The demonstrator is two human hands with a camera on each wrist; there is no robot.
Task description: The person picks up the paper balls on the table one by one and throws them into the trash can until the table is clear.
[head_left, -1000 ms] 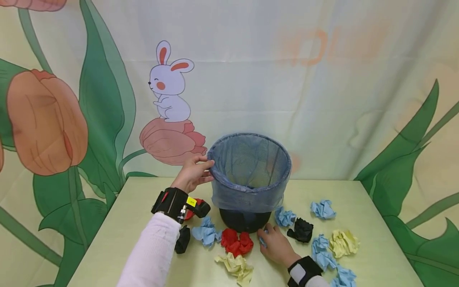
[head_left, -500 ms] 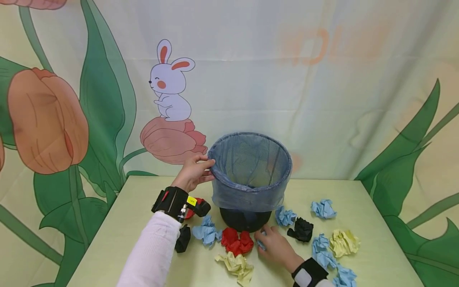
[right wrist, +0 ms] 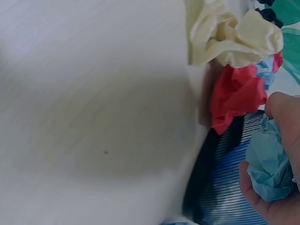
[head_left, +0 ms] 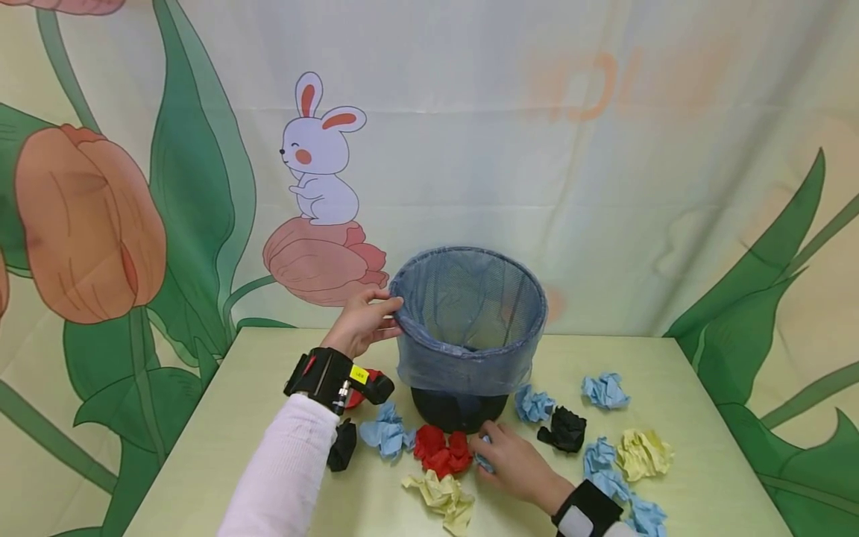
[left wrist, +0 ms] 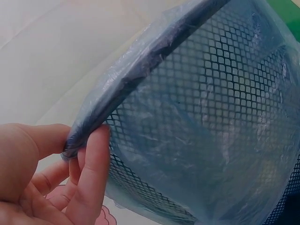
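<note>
A mesh waste bin lined with a translucent blue plastic bag stands upright on the table. My left hand pinches the bin's rim and the folded bag at the left, thumb on one side and fingers on the other. Low in front of the bin, my right hand grips a crumpled blue paper ball, mostly covered by the fingers in the head view. Just left of that hand lies red crumpled paper, with a yellow crumpled paper ball in front of it.
On the table, several blue paper balls, a black one and a yellow one lie to the right. A blue ball and a black one lie left. A printed curtain hangs behind.
My right hand has shifted slightly left toward the red paper, holding the blue paper ball, which now shows a little more. The left hand keeps its hold on the rim.
</note>
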